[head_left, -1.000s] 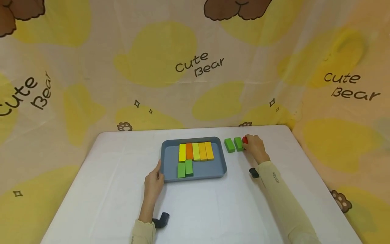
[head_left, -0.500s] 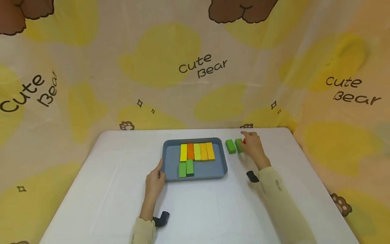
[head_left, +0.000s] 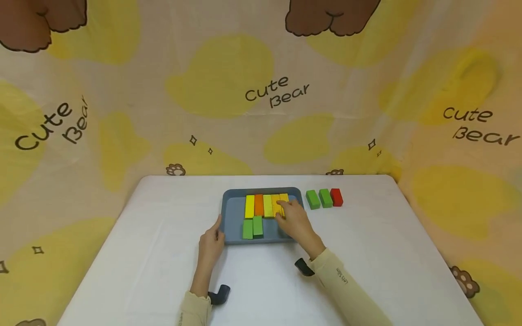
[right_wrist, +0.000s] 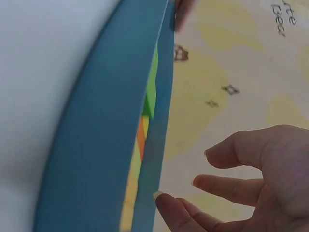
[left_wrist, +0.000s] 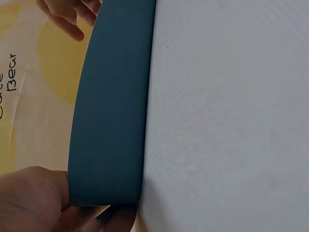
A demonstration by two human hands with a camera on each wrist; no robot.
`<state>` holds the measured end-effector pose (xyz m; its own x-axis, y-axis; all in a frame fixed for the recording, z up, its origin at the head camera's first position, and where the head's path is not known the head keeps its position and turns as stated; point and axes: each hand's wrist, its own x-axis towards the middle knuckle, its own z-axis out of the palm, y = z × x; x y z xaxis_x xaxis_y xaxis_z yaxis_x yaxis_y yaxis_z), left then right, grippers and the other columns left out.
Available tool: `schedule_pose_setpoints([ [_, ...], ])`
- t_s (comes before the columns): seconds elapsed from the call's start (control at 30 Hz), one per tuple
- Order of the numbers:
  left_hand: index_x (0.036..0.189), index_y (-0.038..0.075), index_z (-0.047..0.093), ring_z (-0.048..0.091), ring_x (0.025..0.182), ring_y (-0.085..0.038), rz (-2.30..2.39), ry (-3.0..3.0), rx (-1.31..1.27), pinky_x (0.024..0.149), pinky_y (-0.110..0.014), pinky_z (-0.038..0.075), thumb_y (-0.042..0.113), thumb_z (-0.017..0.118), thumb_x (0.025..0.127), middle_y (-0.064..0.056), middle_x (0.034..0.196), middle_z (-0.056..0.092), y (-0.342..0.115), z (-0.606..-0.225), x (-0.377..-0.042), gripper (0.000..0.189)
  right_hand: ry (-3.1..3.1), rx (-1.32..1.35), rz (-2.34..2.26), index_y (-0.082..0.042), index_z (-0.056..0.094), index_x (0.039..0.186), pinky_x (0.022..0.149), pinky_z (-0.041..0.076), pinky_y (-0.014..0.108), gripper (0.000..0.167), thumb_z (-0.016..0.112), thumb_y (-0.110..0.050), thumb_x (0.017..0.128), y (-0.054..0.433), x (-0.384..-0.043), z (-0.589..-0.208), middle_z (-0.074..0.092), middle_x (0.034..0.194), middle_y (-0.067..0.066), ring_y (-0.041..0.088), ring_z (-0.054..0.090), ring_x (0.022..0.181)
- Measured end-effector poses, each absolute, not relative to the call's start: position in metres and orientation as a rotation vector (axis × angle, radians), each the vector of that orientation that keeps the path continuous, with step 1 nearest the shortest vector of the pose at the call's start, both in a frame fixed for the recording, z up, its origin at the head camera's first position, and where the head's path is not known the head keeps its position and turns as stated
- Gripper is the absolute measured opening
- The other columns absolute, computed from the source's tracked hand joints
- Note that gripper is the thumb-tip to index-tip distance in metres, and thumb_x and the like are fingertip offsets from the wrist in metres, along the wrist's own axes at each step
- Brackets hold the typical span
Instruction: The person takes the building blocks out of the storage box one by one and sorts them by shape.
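Observation:
My left hand (head_left: 211,244) grips the left edge of a blue-grey tray (head_left: 233,210), thumb along the rim and fingers curled at the near corner in the left wrist view. Over the tray's right part hovers my right hand (head_left: 297,222), its fingers loosely spread and holding nothing. In the tray lies a row of blocks: yellow (head_left: 250,207), orange (head_left: 258,205), lime (head_left: 268,206) and two amber ones (head_left: 276,202), partly overlapped by the right fingers. Two green blocks (head_left: 248,229) sit side by side in front of that row's left end.
To the right of the tray, two green blocks (head_left: 313,199) and a red block (head_left: 336,197) stand in a line on the white table (head_left: 261,280). A patterned cloth (head_left: 228,90) hangs behind and around the table.
My right hand has let go of the red block beside the green blocks and moved left over the tray. The left hand stays on the tray's edge.

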<state>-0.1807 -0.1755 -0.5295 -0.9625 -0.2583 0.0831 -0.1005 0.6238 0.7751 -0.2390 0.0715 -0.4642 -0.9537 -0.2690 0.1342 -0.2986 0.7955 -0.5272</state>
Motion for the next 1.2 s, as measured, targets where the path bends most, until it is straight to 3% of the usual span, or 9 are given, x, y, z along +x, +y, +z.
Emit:
schedule_pose_setpoints([
  [0.27,0.145,0.003,0.045,0.029,0.049,-0.010,-1.263,-2.656,0.300,0.045,-0.022,0.029,-0.001,0.048,0.088,0.000,0.056,0.036,-0.172,-0.535,-0.179,0.057,-2.922,0.540,0.846,-0.004,0.069,0.119,0.078,0.054,0.041,0.034,0.064,-0.019,0.089,0.030,-0.217,-0.487,0.062,0.111,0.020,0.030,0.061,0.097],
  [0.53,0.144,0.003,0.047,0.030,0.051,-0.012,-1.230,-2.638,0.308,0.047,-0.023,0.030,-0.001,0.050,0.087,-0.009,0.062,0.048,-0.170,-0.532,-0.181,0.056,-2.914,0.534,0.794,-0.005,0.065,0.123,0.069,0.051,0.038,0.038,0.067,-0.018,0.087,0.017,-0.211,-0.500,0.058,0.109,0.020,0.030,0.057,0.093],
  [0.87,0.144,0.004,0.047,0.032,0.052,-0.012,-1.258,-2.637,0.322,0.047,-0.023,0.030,0.000,0.049,0.089,-0.003,0.060,0.042,-0.170,-0.531,-0.181,0.055,-2.921,0.503,0.808,-0.003,0.064,0.126,0.067,0.052,0.038,0.045,0.067,-0.009,0.081,0.010,-0.213,-0.504,0.062,0.108,0.023,0.029,0.061,0.086],
  [1.2,0.145,0.004,0.045,0.032,0.052,-0.012,-1.246,-2.654,0.314,0.048,-0.023,0.031,0.000,0.048,0.090,-0.006,0.061,0.045,-0.172,-0.530,-0.181,0.055,-2.942,0.535,0.721,-0.004,0.068,0.104,0.053,0.040,0.028,0.027,0.072,-0.010,0.077,0.008,-0.217,-0.502,0.059,0.085,0.013,0.018,0.047,0.067],
])
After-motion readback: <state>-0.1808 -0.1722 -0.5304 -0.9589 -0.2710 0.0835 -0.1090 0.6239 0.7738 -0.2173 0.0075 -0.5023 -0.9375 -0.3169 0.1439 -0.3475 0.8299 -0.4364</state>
